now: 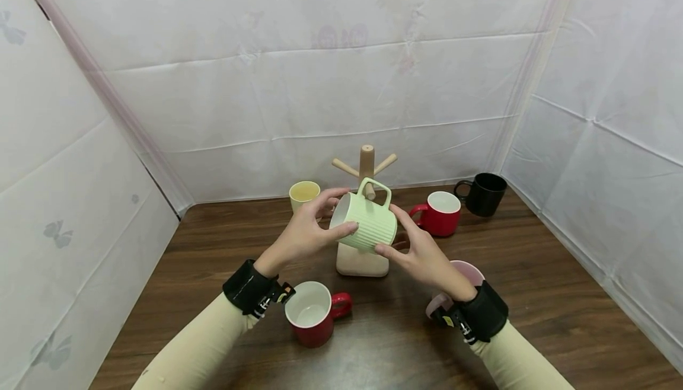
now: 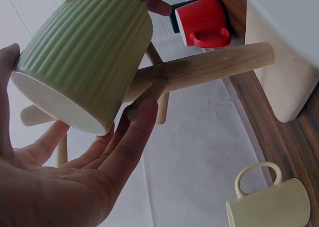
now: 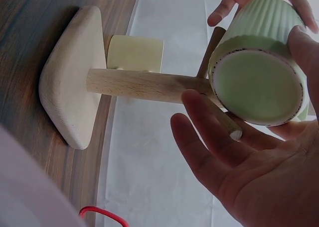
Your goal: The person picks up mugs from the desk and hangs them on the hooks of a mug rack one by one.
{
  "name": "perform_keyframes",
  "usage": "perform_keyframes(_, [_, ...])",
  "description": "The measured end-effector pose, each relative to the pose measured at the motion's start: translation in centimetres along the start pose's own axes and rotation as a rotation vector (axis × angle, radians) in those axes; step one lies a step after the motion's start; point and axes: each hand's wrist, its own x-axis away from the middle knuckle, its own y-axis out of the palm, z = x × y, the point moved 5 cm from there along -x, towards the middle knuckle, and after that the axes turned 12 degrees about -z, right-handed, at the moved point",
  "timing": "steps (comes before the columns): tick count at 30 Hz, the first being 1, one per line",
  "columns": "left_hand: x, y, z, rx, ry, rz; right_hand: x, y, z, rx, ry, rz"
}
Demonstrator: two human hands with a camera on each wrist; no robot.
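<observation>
A pale green ribbed mug [image 1: 369, 224] is held in the air between both hands, lying on its side with its handle up and its mouth toward the left. My left hand [image 1: 312, 224] grips it at the rim, thumb on the front. At the base end, my right hand [image 1: 421, 253] holds it between thumb and fingers; the mug's bottom [image 3: 258, 86] faces the right wrist camera. Just behind it stands a wooden mug tree [image 1: 366, 162], its post and pegs partly hidden by the mug, with its base [image 1: 363, 261] below.
Around the stand on the wooden table are a yellow mug [image 1: 304, 193] at back left, a red mug [image 1: 444, 215] and a black mug [image 1: 484, 194] at back right. A red mug [image 1: 312, 325] stands in front, and a pink mug [image 1: 468, 270] is partly under my right wrist.
</observation>
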Motion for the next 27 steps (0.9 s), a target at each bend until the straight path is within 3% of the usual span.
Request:
perform_keyframes(7, [0.0, 0.0, 0.2, 0.008, 0.006, -0.004, 0.4, -0.5, -2.6, 0.014, -0.001, -0.020])
perform_keyframes(27, [-0.1, 0.2, 0.0, 0.016, 0.015, -0.007, 0.4, -0.5, -2.6, 0.003, 0.024, -0.022])
